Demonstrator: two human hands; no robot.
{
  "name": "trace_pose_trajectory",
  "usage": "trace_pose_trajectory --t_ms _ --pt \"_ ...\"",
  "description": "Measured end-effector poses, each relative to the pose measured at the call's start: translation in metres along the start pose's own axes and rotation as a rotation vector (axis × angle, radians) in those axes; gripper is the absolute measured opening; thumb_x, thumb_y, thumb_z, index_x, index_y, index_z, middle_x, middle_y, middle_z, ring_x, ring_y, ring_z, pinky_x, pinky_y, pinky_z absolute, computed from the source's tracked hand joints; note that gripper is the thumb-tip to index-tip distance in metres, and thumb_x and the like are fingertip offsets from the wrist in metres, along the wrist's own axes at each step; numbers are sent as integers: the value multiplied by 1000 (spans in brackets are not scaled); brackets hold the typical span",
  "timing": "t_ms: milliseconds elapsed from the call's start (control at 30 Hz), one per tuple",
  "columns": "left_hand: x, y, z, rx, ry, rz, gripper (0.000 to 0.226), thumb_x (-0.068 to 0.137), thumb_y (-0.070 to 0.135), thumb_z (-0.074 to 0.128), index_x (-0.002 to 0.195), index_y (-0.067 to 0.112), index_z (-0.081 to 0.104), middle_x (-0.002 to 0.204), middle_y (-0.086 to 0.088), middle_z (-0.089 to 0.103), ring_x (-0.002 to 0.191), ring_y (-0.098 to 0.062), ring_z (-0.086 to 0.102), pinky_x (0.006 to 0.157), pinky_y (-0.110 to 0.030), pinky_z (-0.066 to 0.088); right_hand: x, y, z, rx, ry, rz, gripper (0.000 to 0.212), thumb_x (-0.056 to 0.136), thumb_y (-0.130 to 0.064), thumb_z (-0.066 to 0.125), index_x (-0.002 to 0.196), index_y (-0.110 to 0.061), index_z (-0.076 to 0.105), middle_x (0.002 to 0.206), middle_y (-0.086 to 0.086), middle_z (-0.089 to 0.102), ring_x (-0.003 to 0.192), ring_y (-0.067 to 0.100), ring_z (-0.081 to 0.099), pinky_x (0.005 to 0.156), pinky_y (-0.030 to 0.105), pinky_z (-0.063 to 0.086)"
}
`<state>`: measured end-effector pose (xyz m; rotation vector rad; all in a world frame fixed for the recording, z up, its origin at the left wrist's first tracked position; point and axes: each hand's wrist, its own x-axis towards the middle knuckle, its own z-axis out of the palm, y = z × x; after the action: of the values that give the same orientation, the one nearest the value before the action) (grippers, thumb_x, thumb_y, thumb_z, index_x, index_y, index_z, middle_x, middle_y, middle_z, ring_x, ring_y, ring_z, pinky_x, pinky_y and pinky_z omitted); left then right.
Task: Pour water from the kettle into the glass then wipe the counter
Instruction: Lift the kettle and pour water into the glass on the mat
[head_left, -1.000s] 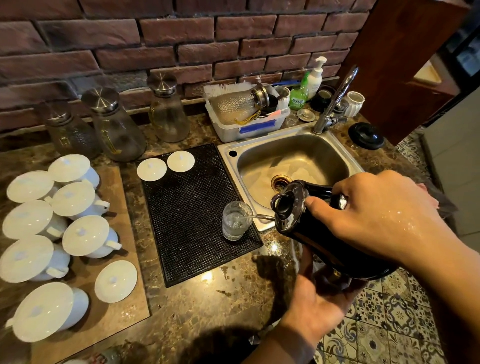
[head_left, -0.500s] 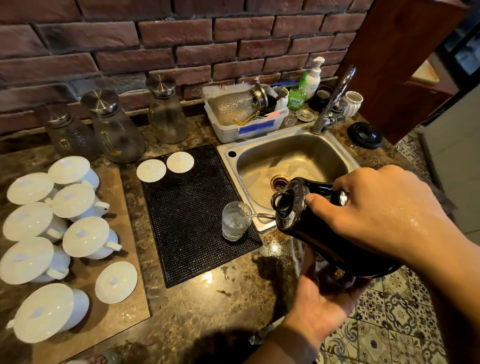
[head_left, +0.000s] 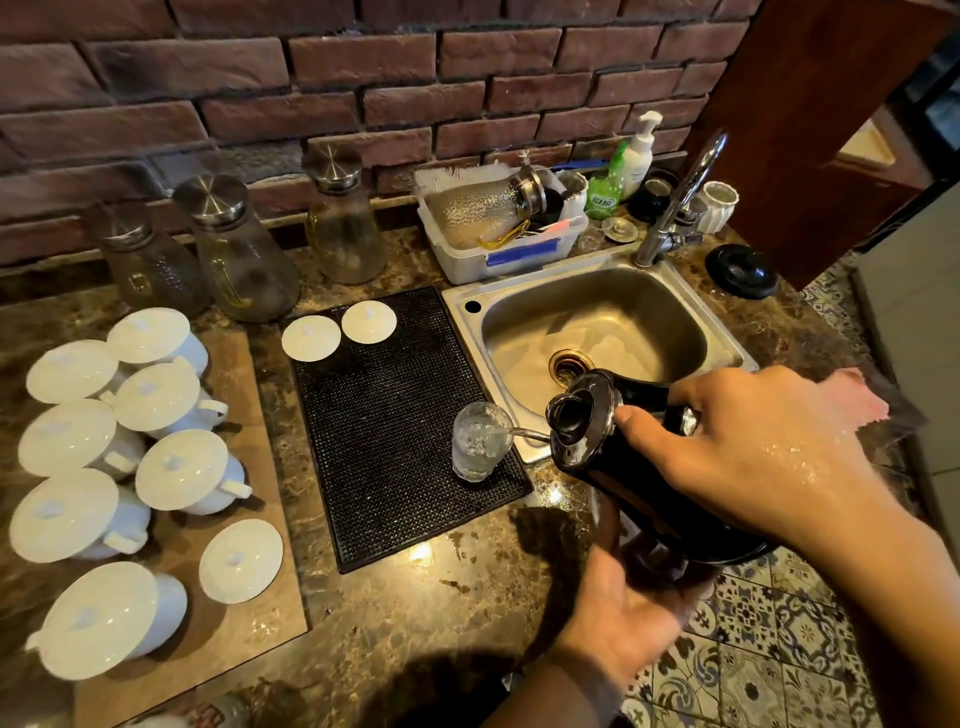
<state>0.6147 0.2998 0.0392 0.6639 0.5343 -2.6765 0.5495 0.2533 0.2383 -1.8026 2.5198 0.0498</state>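
Note:
A black kettle (head_left: 618, 462) is tipped to the left over the counter's front edge, and a thin stream of water runs from its spout into a small clear glass (head_left: 478, 441). The glass stands on the right front corner of a black rubber mat (head_left: 395, 415) and holds some water. My right hand (head_left: 748, 457), wet on its back, grips the kettle's handle from above. My left hand (head_left: 623, 608) cups the kettle's underside, palm up. A pink cloth (head_left: 862, 397) lies on the marble counter (head_left: 405, 613) behind my right hand, partly hidden.
A steel sink (head_left: 592, 332) with a tap (head_left: 680, 202) sits right of the mat. Several white lidded cups (head_left: 176, 473) fill a board at the left. Three glass carafes (head_left: 239, 254) and a dish tub (head_left: 498, 228) line the brick wall. A black lid (head_left: 740, 270) lies beyond the sink.
The kettle and both hands have stayed almost still while water keeps flowing. The level in the glass has risen slightly.

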Motion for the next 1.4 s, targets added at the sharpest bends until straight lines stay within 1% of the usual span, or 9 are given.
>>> trace_pose_trajectory --t_ms 133,300,467,600,767,900,1000,1233,1400 --pt "5 6 -11 57 59 4 55 88 43 74 125 2 75 129 -29 71 126 -45 62 96 -55 59 -1 5 17 46 0 19 64 82 -77 40 73 -21 70 47 -4 50 53 19 55 45 26 32" --pt "7 11 -25 105 2 9 52 85 45 73 119 6 79 134 -23 70 132 -40 61 117 -50 46 -4 13 36 105 -4 42 65 83 -77 42 71 -20 69 48 -2 55 56 22 59 51 30 41" --pt "3 19 -39 104 -30 23 64 81 39 82 133 4 70 140 -26 65 124 -43 67 101 -54 56 -11 21 53 215 48 57 58 84 -71 51 59 -20 62 47 -2 56 48 14 56 44 26 32" --pt "7 29 -49 121 167 58 71 75 38 82 134 3 65 127 -28 72 124 -42 65 88 -52 62 -20 30 71 364 65 91 56 86 -66 57 54 -20 60 41 -1 57 41 12 58 39 27 37" --pt "12 39 -60 147 286 100 50 94 33 70 131 2 61 130 -30 68 123 -43 62 111 -56 49 -32 48 97 556 109 130 54 86 -65 58 53 -22 62 45 -5 62 45 10 61 40 26 40" --pt "12 46 -63 226 306 117 47 95 32 68 129 0 62 128 -29 70 126 -43 63 115 -55 45 -42 62 123 647 131 152 51 91 -56 64 57 -19 66 53 -3 67 47 17 62 40 33 46" --pt "12 52 -67 297 341 148 50 98 32 66 138 5 57 139 -27 64 131 -41 60 117 -55 44 -49 68 143 703 160 162 50 92 -52 67 58 -15 67 54 -2 67 49 13 62 38 28 42" --pt "13 63 -79 470 377 233 70 72 44 80 132 12 67 120 -16 79 120 -33 70 100 -48 58 -60 72 174 749 235 182 48 97 -41 69 55 -18 67 49 1 62 47 19 58 39 28 38" --pt "9 69 -82 567 380 274 88 55 61 93 131 22 71 121 -8 80 121 -29 70 102 -48 58 -69 68 184 829 289 185 45 96 -34 65 54 -18 67 53 -2 62 46 14 54 42 16 30"
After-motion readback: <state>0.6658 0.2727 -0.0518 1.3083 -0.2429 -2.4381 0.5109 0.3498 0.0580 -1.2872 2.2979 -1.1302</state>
